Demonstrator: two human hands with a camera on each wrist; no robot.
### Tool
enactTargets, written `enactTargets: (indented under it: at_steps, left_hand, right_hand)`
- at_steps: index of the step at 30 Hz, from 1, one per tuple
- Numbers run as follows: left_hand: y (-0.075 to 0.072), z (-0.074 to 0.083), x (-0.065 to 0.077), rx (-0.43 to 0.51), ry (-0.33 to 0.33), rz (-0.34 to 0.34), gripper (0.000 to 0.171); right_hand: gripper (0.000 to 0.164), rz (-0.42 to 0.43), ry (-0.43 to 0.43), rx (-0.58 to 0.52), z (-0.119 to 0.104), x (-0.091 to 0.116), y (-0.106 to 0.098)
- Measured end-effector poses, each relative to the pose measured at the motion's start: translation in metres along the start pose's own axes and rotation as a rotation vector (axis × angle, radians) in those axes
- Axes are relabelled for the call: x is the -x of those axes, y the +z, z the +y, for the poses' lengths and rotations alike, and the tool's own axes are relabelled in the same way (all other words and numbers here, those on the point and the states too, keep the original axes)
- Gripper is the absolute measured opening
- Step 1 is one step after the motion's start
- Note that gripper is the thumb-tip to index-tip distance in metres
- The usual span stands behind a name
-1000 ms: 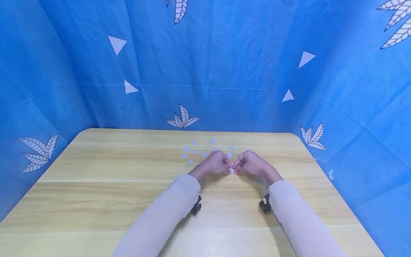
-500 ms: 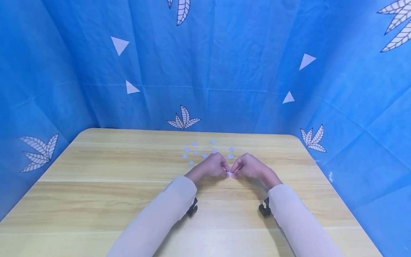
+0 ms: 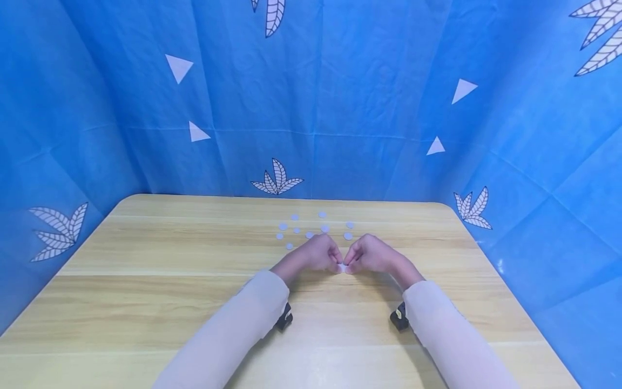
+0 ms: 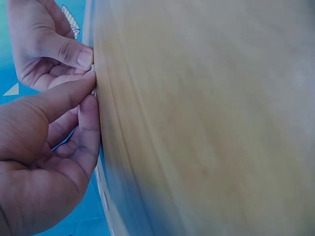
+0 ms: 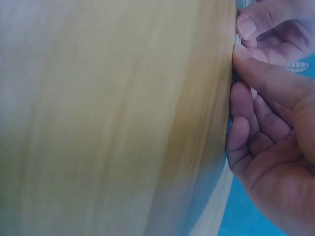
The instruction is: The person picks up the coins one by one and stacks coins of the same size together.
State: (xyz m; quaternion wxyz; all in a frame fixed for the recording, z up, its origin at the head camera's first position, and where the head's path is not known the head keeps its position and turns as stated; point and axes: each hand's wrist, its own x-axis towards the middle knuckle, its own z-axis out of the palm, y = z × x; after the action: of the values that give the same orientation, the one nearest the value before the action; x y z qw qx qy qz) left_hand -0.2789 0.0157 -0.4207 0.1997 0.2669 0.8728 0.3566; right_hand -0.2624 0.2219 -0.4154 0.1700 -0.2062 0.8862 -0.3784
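A blue cloth printed with white leaves and triangles (image 3: 252, 97) hangs at the left edge of the head view and runs along behind the pale wood-grain bench (image 3: 146, 302). The pale left sleeve (image 3: 228, 329) comes in from the lower edge, with a small black wrist device (image 3: 284, 317) beside its cuff. Beyond the left hand, toward the far edge of the bench, small white round flat discs (image 3: 324, 228) lie scattered and apart from one another. The left hand (image 3: 318, 253), bent inward at the wrist, has its thumb and fingers pinched on the left side of a small flat white piece (image 3: 343, 268). That piece sits between the two hands, low at the bench surface, mostly covered; its full outline cannot be told. The right hand (image 3: 371, 254) mirrors the left, its thumb and fingers clamped on the piece's right side, the two thumbs near each other. Farther right are a second black wrist device (image 3: 400, 317) and the pale right sleeve (image 3: 454, 332).
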Motion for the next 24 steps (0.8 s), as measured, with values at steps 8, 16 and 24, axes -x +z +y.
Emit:
enactTargets:
  at_steps: [8,16,24]
  left_hand:
    - [-0.001,-0.002,0.006,0.028,0.043,-0.009,0.012]
    - [0.003,-0.003,0.009,0.048,0.053,0.012,0.012]
    - [0.009,-0.008,0.012,0.052,0.077,0.045,0.01]
  right_hand:
    - [0.013,-0.005,-0.016,0.0,-0.004,0.001,0.003]
    - [0.013,-0.003,-0.015,-0.006,-0.005,0.002,0.003]
    - [0.013,-0.011,-0.021,-0.024,-0.002,0.001,0.003]
